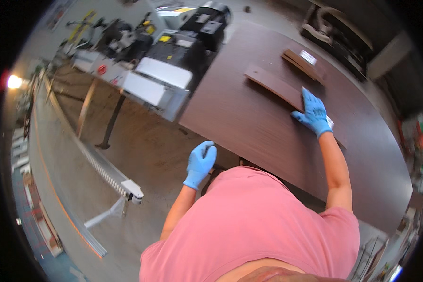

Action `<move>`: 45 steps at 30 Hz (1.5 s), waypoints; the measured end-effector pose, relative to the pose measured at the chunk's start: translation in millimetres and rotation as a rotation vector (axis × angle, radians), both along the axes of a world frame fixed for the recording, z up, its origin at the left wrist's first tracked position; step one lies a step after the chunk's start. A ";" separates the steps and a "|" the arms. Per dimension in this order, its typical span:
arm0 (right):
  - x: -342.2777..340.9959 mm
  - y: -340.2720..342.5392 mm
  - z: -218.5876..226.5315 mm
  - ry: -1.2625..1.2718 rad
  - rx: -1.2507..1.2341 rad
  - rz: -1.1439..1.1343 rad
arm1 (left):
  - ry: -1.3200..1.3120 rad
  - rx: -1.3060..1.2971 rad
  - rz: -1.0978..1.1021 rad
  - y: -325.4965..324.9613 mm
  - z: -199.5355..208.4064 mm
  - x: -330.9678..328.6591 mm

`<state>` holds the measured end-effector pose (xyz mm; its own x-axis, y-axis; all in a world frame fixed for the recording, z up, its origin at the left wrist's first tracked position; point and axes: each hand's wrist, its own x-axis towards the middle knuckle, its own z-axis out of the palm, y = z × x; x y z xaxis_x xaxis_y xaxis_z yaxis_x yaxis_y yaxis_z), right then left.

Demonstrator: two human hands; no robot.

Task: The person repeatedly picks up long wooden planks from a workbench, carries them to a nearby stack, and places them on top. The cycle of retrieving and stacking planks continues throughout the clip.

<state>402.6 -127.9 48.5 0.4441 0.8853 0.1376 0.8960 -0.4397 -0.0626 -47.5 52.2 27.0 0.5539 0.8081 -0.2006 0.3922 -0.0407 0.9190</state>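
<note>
My right hand [313,114], in a blue glove, spans a long narrow brown board [276,87] lying on the table. Its fingers reach toward the board's far side, and the thumb is at the near edge. A white label [330,122] shows partly beside the palm. My left hand [200,163], gloved the same way, hangs off the table's near left edge. Its fingers are curled in, and nothing shows in them. Beyond the right hand lies a small stack of brown boards [301,67] with a white label on top.
A large brown tabletop [230,101] spreads in front of me. Machinery with a black motor [204,26] stands at its far left. A curved conveyor rail [101,164] on a stand is on my left. Dark equipment [336,37] sits past the far edge.
</note>
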 end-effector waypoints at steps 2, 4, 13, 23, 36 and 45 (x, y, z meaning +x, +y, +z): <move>-4.1 11.5 -5.8 0.078 0.031 -0.017 | 0.041 0.029 0.019 2.7 10.4 -3.6; -2.0 13.1 -11.4 0.113 0.052 -0.041 | 0.067 0.072 0.067 12.6 15.5 -11.1; -32.4 9.8 -9.2 0.099 0.040 0.012 | 0.145 0.442 0.369 108.6 42.4 -96.3; -96.4 23.8 24.7 0.368 -0.143 -0.021 | 0.578 0.867 0.488 238.3 16.0 -184.5; -66.8 25.4 14.9 0.264 -0.038 -0.124 | 1.238 0.782 0.266 361.7 10.9 -238.3; -64.3 25.1 0.0 0.175 -0.090 -0.171 | 1.095 0.584 0.158 336.7 -1.8 -220.2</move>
<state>338.3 -102.8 48.5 0.5986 0.8005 -0.0306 0.7871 -0.5948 -0.1635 -267.7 388.9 25.2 0.2114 0.9738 -0.0841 0.9761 -0.2147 -0.0323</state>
